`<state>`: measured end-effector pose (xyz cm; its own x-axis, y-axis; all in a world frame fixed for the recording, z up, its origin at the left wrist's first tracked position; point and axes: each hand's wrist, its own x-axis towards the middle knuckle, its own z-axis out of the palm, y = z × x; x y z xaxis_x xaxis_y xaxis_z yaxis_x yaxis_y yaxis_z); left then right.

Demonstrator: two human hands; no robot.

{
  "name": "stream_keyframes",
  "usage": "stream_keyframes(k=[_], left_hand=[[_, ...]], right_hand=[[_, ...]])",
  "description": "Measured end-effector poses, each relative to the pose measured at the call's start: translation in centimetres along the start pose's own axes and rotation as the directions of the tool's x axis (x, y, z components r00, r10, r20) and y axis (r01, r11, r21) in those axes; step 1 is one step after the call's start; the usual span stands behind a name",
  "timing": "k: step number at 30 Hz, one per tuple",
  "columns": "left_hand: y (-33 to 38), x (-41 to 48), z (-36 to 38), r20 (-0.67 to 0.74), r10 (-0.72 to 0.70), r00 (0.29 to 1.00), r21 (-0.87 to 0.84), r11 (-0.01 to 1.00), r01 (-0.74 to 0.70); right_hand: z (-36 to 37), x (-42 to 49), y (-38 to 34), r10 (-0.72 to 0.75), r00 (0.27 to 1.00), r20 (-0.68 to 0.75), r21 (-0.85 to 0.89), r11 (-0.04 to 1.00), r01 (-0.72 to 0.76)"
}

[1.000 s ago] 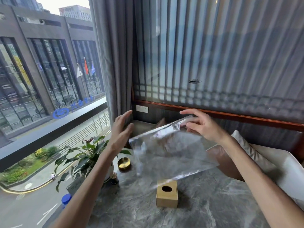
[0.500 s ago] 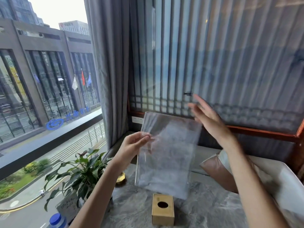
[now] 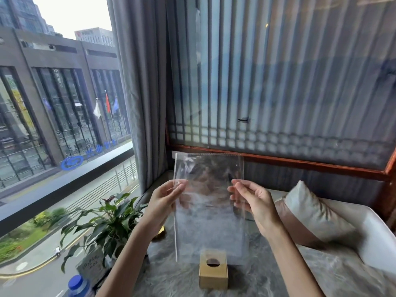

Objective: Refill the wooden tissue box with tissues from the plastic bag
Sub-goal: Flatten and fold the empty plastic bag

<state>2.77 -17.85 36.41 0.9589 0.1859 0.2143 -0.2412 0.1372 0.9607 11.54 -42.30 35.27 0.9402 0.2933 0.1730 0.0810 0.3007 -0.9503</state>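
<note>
Now both hands [image 3: 165, 196] hold plastic bag [image 3: 209, 209] upright above marble table [image 3: 278, 275].

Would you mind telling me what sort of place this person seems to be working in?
Probably a hotel room or upper-floor lounge: a marble-look table beside a large window over a city street, a long grey curtain, and cushions on a seat.

The plastic bag [image 3: 209, 202] is clear; below it, the wooden tissue box [image 3: 213, 273] is tan on a grey-veined marble table [image 3: 278, 279].
</note>
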Motion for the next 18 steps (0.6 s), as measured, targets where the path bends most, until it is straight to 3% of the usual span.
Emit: stream_keyframes(k=[4,9,13,18], left_hand=[[-0.4,-0.8,-0.7,0.087,-0.083,0.993,-0.01,0.996,0.085],[-1.3,-1.4,-0.8,0.013,-0.058,0.998,0.042,0.997,0.057],[-1.2,-1.3,-0.1,-0.046,-0.006,0.999,0.081,0.997,0.009],[-1.1,-1.4,-0.2,-0.073,0.018,0.997,0.092,0.996,-0.011]], right_hand=[[0.0,0.4,-0.5,-0.022,0.999,-0.036,0.012,1.0,0.023],[-0.1,1.1,-1.8,-0.014,1.0,0.02,-0.055,0.998,0.015],[-1.2,1.4,-1.7,0.065,0.988,0.138,0.004,0.998,-0.066],[-2.9,0.2,1.1,0.229,0.913,0.338,0.017,0.968,-0.249]])
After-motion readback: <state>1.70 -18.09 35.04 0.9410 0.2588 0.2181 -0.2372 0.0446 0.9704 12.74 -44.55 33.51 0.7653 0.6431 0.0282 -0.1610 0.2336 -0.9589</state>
